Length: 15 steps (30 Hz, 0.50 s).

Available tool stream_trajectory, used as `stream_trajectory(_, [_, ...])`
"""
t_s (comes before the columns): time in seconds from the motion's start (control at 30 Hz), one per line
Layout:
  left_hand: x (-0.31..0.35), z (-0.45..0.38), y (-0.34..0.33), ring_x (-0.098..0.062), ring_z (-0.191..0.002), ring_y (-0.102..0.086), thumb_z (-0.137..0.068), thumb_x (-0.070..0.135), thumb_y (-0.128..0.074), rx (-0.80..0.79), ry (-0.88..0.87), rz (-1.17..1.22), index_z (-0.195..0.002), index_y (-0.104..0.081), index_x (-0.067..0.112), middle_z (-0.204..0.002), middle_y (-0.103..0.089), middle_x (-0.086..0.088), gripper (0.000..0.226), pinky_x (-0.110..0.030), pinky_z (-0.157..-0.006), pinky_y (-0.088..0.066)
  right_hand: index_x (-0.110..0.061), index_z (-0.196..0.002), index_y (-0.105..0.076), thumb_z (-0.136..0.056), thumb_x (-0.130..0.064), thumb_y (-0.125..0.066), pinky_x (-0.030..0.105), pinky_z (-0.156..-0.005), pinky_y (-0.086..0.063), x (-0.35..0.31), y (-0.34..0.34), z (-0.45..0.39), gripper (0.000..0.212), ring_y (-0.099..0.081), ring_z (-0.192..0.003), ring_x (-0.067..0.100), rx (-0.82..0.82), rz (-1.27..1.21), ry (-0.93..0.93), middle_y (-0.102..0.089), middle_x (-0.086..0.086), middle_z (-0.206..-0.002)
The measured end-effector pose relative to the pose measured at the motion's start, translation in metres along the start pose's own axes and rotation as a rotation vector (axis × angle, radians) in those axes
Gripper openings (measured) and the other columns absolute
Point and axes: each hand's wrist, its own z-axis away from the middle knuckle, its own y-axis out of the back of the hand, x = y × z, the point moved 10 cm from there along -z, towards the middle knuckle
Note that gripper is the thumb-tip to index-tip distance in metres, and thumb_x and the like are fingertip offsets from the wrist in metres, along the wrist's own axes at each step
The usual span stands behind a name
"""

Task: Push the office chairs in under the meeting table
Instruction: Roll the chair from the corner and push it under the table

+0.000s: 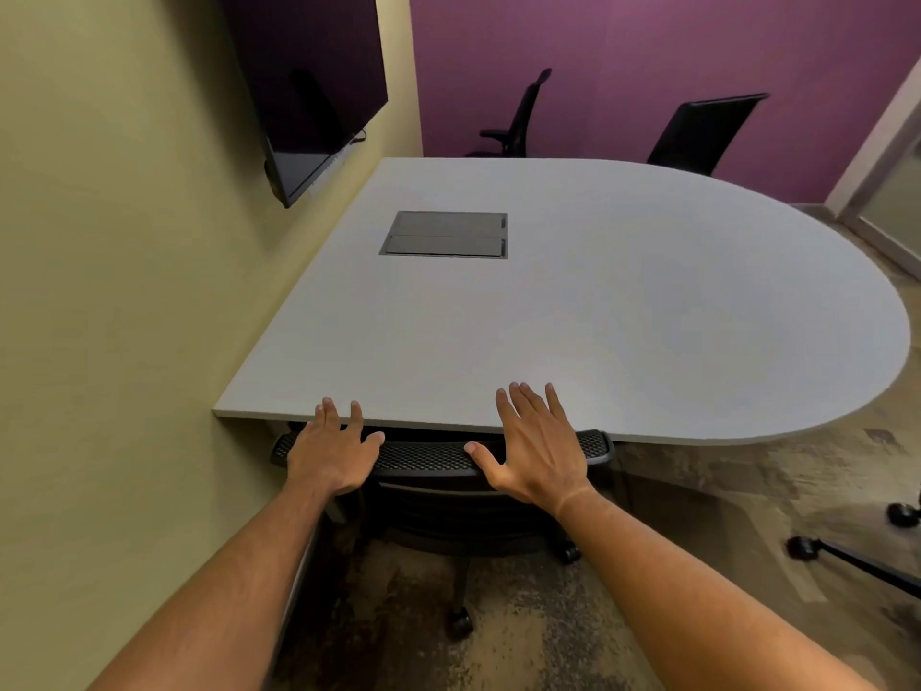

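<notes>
A black mesh-backed office chair (428, 458) stands right below me, its backrest top against the near edge of the white meeting table (598, 316). My left hand (331, 451) lies flat on the left part of the backrest, fingers spread and reaching onto the table edge. My right hand (536, 448) lies flat on the right part, fingers apart over the table edge. Neither hand is closed round anything. At the table's far side stand two more black chairs, one turned sideways (518, 117) and one facing the table (702, 132).
A yellow-green wall with a mounted dark screen (309, 92) runs close along the left. A grey cable hatch (446, 234) is set into the tabletop. Castors and a leg of another chair base (847, 561) show on the carpet at the right edge.
</notes>
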Motion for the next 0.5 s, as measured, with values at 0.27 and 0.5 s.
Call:
stream_trajectory(0.27, [-0.023,-0.032,0.007,-0.033,-0.149,0.004,-0.098,0.056,-0.016,0.008,-0.015,-0.023,-0.155,0.003,0.019,-0.159,0.01,-0.024,0.07,-0.044,-0.119,-0.008,-0.004,-0.149,-0.021,-0.084,-0.076,-0.016,0.051,-0.12,-0.008,-0.018,-0.004,-0.024,0.097,-0.017,-0.148,0.029,0.014,-0.022,-0.038,-0.027,0.019,-0.156])
stream_trajectory(0.5, [-0.054,-0.055,0.004,-0.033,-0.149,0.003,-0.098,0.051,-0.02,-0.043,0.037,0.003,-0.154,0.002,0.029,-0.159,0.01,-0.023,0.065,-0.046,-0.119,-0.009,-0.003,-0.149,-0.023,-0.084,-0.073,-0.022,0.052,-0.12,-0.008,-0.044,-0.012,-0.04,0.095,-0.018,-0.147,0.031,0.035,-0.092,-0.035,-0.028,0.02,-0.156])
